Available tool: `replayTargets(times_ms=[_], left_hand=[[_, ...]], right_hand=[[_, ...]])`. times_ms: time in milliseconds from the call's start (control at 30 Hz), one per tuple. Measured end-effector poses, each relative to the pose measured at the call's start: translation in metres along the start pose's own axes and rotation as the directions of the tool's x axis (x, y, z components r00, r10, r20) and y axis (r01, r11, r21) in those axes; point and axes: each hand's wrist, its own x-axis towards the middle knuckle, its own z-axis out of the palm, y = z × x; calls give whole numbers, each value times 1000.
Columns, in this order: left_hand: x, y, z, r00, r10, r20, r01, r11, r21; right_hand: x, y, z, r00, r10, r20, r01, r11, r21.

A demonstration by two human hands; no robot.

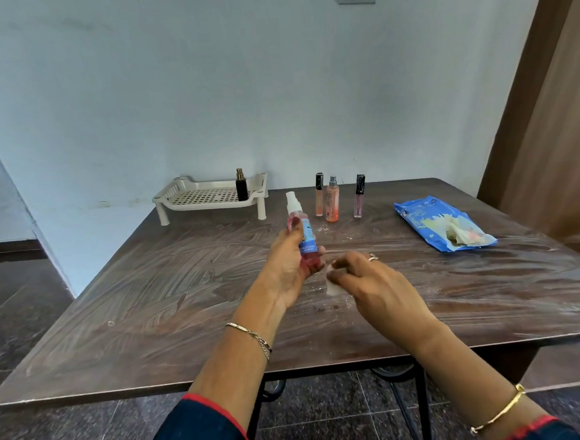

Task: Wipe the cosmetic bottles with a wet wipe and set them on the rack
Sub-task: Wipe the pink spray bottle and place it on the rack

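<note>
Left grip [286, 264] wraps pink spray bottle [303, 236] at frame center (upright); right grip [371, 279] pinches wet wipe [331, 284] beside it.

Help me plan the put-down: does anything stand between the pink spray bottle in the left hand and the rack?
Nothing visible does; only bare table lies between pink spray bottle and rack. A black bottle occupies the rack's right end.

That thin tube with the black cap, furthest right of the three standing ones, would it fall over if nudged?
Probably: the tube stands tall and narrow on a small base. It looks small, so likely light and easily knocked. Its shiny surface may feel slippery.
</note>
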Motion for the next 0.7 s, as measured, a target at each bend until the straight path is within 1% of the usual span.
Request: replayTargets(times_ms=[33,100,167,233,300,333,400,467,533,633,700], left_hand=[[-2,3,-1,1000,-5,8,4,999,33],[-5,7,-2,999,-21,38,17,995,97],[-9,8,-1,997,-34,66,22,984,175],[-12,7,2,996,-31,88,8,968,250],[-14,5,6,996,-13,90,-14,954,301],[-14,5,7,997,-1,77,-24,947,321],[-14,7,6,998,27,52,-44,934,354],[-13,8,3,997,56,43,-68,926,370],[-12,11,1,996,79,43,-89,930,355],[-14,13,3,994,84,69,-101,949,300],[-16,12,4,993,80,92,-101,962,253]], right_hand=[[3,4,-1,997,59,-49,-57,997,45],[12,12,-8,969,156,-193,-130,982,140],[24,16,-18,944,172,-282,-142,982,123],[36,17,-25,959,99,-264,-101,995,6],[45,18,-27,980,-2,-199,-20,994,-107],[49,21,-26,984,-40,-172,17,991,-134],[55,28,-25,989,-68,-128,49,988,-143],[59,35,-24,993,-53,-101,39,990,-134],[60,35,-22,995,-5,-95,-1,998,-68],[57,24,-19,985,45,-167,-24,992,123],[55,18,-18,977,47,-208,-15,988,151]])
